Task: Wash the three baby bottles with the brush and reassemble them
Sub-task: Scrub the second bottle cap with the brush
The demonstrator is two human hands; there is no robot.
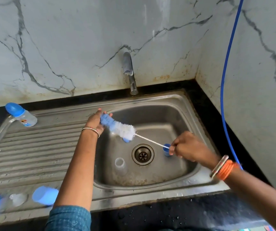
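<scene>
R hand (186, 147) grip pinches brush (119, 126) handle; L hand (95, 121) cups bristle tip over sink (175, 104).

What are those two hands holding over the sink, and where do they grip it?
Both hold the bottle brush. The right hand pinches the end of its thin white handle; the left hand grips the blue bristle tip.

Blue-white brush (119, 127) slants over the basin; capped bottle (21, 115) lies on drainboard.
</scene>
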